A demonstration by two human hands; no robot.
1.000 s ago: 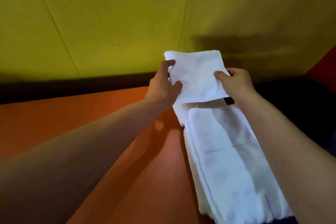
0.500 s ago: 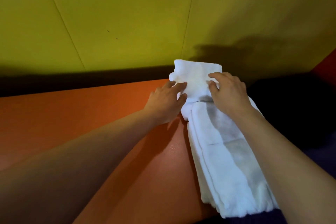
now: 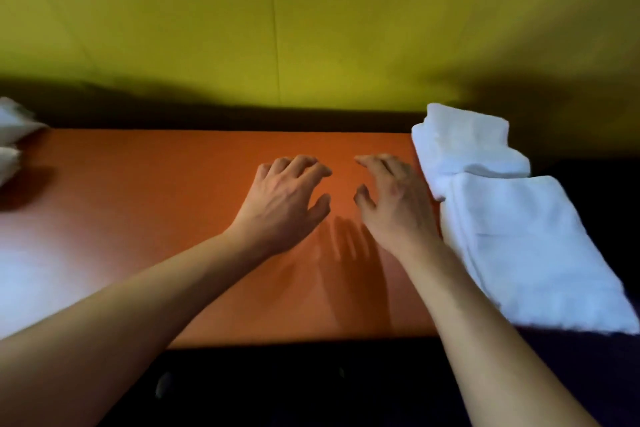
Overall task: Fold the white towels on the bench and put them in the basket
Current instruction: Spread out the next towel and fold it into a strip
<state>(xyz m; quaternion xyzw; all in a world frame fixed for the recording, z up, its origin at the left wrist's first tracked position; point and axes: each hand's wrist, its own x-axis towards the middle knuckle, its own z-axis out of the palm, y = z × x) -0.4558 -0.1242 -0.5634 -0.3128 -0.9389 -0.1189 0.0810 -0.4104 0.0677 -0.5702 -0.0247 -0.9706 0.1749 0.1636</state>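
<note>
At the left edge of the frame, white cloth is cut off, so its shape and fold cannot be told. The towels at right are blurred at their lower end. Below the surface everything is too dark to make out.

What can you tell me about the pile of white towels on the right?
The folded white towels lie at the right end of the orange bench, reaching past its edge over a dark area. They look like soft terry cloth, in two folded bundles: a smaller one toward the yellow wall and a longer one nearer the camera. The right hand is beside them; whether it touches them is unclear.
</note>
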